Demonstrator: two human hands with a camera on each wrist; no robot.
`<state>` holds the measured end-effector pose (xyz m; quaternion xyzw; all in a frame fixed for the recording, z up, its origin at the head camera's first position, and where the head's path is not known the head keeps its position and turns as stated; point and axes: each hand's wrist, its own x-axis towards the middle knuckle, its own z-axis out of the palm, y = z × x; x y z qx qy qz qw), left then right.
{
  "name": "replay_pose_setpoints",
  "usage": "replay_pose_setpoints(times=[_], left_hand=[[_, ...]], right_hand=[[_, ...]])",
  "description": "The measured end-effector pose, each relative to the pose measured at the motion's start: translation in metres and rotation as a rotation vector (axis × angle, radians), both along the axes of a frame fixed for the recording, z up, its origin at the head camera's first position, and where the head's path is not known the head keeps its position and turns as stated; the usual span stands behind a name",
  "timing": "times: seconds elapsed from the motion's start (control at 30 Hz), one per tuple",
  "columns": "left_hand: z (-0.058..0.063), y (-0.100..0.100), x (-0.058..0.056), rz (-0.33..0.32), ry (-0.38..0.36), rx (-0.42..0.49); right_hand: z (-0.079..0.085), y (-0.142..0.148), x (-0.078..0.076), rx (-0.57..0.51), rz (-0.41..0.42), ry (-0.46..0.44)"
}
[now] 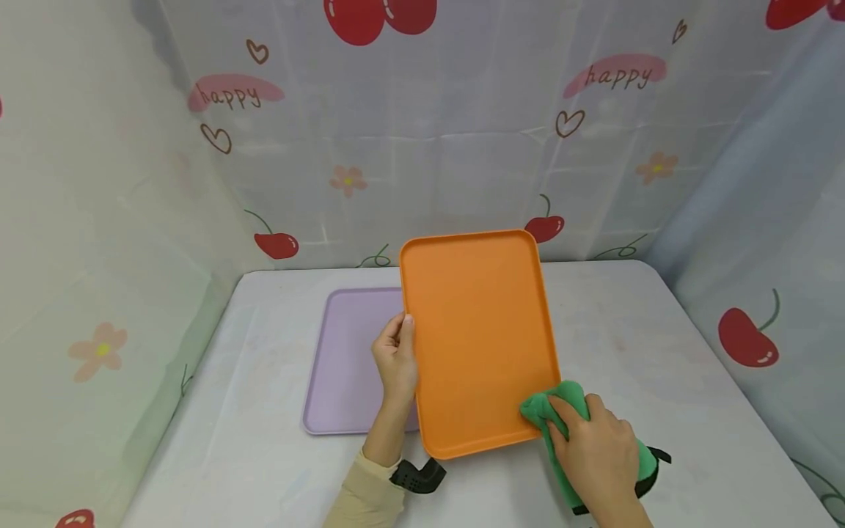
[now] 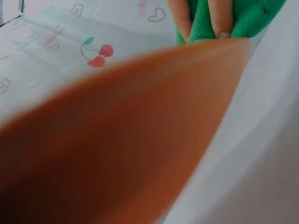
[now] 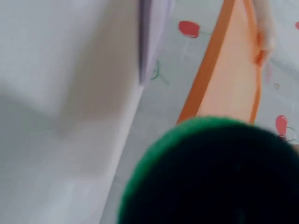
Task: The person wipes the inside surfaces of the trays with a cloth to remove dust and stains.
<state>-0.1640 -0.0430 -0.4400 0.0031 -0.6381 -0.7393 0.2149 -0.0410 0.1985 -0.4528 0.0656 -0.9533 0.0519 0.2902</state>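
Note:
An orange tray [image 1: 480,337] is held up and tilted over the table. My left hand [image 1: 396,359] grips its left edge, thumb on the front face. At the lower right corner, my right hand [image 1: 597,447] holds a green cloth [image 1: 561,403] with black trim against the tray. The left wrist view shows the tray's underside [image 2: 140,126], and beyond it fingers [image 2: 220,18] pressing into the green cloth [image 2: 254,18] at the rim. In the right wrist view the bunched cloth [image 3: 154,163] covers the lower part and hides the right hand.
A purple tray [image 1: 350,359] lies flat on the white table [image 1: 271,330], partly behind the orange tray and left forearm. A black strap piece [image 1: 419,477] sits at the left wrist. Printed curtains [image 1: 462,161] stand at the back and both sides.

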Motion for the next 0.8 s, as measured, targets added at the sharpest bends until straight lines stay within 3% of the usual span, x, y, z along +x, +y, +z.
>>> replay_pose_setpoints(times=[0.17,0.3,0.63,0.8], left_hand=[[-0.002,0.001,-0.001,-0.006,-0.014,0.003],[-0.005,0.003,-0.002,-0.005,-0.023,0.011],[-0.011,0.006,-0.002,-0.04,-0.011,-0.074],[-0.02,0.012,-0.005,-0.076,-0.078,-0.077]], right_hand=[[-0.01,0.015,-0.005,0.026,0.036,0.156],[-0.01,0.023,-0.009,0.007,0.004,0.227],[0.01,0.062,-0.011,-0.096,-0.187,0.283],[0.019,0.073,-0.007,-0.178,-0.289,0.293]])
